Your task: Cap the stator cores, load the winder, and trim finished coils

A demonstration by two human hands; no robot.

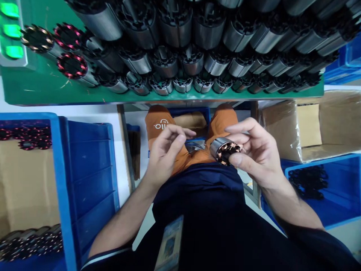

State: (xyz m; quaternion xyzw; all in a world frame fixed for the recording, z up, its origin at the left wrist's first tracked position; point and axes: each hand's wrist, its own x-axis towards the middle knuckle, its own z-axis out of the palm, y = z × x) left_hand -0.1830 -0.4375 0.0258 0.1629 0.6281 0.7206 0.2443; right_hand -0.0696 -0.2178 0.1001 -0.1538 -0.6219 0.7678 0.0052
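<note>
A metal cylinder with copper windings (222, 149) is held over the lap in my right hand (258, 152), the thumb and fingers gripping its wound end. My left hand (167, 152) is to the left of it, above the orange-clad thigh, fingers apart and holding nothing. A gap separates the left fingertips from the cylinder. Beyond both hands, rows of metal cylinders with black ends (183, 62) stand on a green table (36, 88). At the left of these rows lie a few with red windings (72, 65) and one with copper windings (37, 38).
Blue crates (91, 165) stand at the left, one holding wound parts and cardboard. At the right are an open cardboard box (338, 124) and a blue crate (342, 192) with black parts. Green lights (13, 31) glow at the upper left.
</note>
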